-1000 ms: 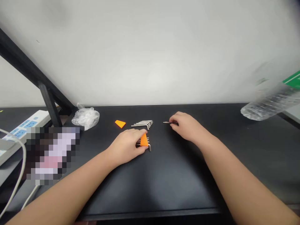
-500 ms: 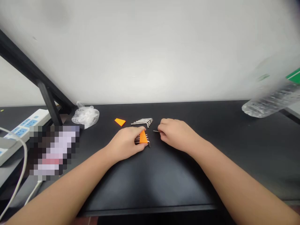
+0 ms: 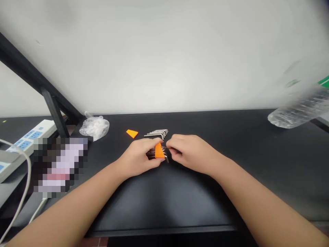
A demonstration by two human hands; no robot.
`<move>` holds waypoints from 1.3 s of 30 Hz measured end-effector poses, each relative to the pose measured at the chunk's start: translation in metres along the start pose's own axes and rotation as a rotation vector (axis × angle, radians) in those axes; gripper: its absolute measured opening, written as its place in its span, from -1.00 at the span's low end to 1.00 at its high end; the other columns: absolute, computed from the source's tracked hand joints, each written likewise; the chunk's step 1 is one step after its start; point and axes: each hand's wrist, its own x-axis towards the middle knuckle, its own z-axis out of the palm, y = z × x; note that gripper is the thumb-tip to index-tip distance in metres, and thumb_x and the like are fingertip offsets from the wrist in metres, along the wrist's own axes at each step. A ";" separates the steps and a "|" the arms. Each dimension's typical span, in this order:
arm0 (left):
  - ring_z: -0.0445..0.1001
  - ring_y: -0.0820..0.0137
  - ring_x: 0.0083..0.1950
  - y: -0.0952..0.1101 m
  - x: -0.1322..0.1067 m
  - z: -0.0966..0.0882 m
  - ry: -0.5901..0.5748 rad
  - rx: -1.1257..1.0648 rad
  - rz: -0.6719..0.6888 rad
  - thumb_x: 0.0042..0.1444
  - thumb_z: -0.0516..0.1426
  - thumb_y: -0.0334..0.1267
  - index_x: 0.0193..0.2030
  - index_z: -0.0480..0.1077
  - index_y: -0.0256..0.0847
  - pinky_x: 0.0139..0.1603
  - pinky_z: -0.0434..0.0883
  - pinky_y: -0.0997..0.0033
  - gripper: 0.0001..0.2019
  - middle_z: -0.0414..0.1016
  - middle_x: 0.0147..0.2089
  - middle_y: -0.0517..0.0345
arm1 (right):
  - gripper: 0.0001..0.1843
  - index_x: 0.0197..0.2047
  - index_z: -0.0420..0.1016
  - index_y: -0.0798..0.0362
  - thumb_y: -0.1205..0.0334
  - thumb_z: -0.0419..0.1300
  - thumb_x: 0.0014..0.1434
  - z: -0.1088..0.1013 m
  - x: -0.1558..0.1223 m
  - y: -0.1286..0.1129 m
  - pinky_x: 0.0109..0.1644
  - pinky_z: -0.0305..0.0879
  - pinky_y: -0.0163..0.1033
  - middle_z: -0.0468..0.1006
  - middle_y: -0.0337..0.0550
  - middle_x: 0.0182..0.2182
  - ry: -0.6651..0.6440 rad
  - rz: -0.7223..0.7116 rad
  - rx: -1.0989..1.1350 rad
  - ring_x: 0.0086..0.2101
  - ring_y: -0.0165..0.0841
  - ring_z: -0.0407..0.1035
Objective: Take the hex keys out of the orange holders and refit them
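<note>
My left hand (image 3: 138, 156) grips an orange hex key holder (image 3: 159, 151) between thumb and fingers, with several hex keys through it and their bent ends pointing right. Pinched in my right hand (image 3: 189, 151) is a thin hex key (image 3: 166, 147), mostly hidden by the fingers, its tip at the right side of the holder. How far the tip is in the holder I cannot tell. Behind the hands lies a row of several silver L-shaped hex keys (image 3: 157, 133). A second orange holder (image 3: 132, 133) rests flat to their left.
A crumpled clear plastic bag (image 3: 94, 127) sits at the back left. Farther left are a white power strip (image 3: 31, 139), a white cable (image 3: 27, 171) and a pixelated object (image 3: 60, 164). A clear plastic bottle (image 3: 295, 111) lies at the right, against the pale wall (image 3: 164, 58).
My right hand has moved left with the hex key, bringing it from a gap away up to the holder. The left hand with the holder has shifted slightly right.
</note>
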 end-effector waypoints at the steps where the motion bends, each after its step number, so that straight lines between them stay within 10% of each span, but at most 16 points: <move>1: 0.48 0.39 -0.20 0.000 0.000 0.000 0.009 -0.002 0.004 0.18 0.26 -0.22 0.13 0.44 -0.13 -0.15 0.43 0.45 -0.63 0.53 -0.19 0.18 | -0.88 -0.29 0.42 0.04 0.39 0.11 0.29 -0.001 0.000 -0.001 -0.34 0.10 -0.28 0.46 -0.20 -0.35 0.009 -0.017 0.024 -0.41 -0.41 0.27; 39: 0.42 0.42 -0.31 0.005 0.000 -0.005 -0.003 0.031 0.014 0.20 0.27 -0.15 0.03 0.46 -0.14 -0.20 0.37 0.42 -0.71 0.47 -0.33 0.23 | -0.71 -0.10 0.54 0.03 0.45 0.01 0.36 -0.008 -0.002 -0.007 -0.32 0.20 -0.29 0.43 -0.12 -0.21 0.091 -0.027 0.112 -0.37 -0.40 0.26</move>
